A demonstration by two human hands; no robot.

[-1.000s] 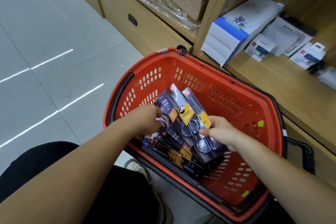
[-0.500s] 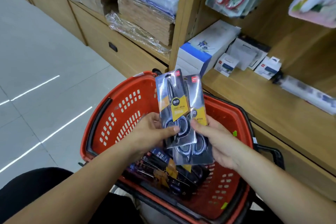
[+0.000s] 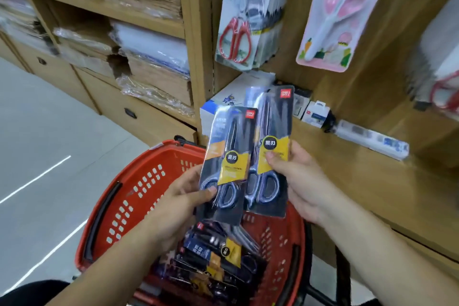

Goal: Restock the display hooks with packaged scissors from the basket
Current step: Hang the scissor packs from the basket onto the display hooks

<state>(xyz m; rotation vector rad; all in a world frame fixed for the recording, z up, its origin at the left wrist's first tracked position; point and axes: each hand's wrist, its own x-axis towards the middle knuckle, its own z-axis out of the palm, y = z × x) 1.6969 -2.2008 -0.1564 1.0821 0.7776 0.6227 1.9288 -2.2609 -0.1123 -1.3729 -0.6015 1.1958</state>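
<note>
Left pack [image 3: 231, 146], right pack [image 3: 275, 126]: long axes upright, top ends toward the hanging scissors [image 3: 238, 32] above. Left hand [image 3: 183, 199] and right hand [image 3: 300, 181] each pinch a lower half; right hand nearer the display.

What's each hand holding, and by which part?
Left hand pinches the left scissors pack at its lower left edge. Right hand grips the right scissors pack at its right edge, thumb on its front.

floor [image 3: 49, 131]: pale tiles, red basket [image 3: 104, 208] standing on it, packaged scissors [image 3: 218, 256] piled inside | lower shelf [image 3: 360, 181]: blue-and-white box [image 3: 223, 104] at its left end, small white boxes [image 3: 315, 113] beside it, long white pack [image 3: 372, 139] further right | left shelves [image 3: 104, 7]: plastic-wrapped paper stacks [image 3: 154, 74]
</note>
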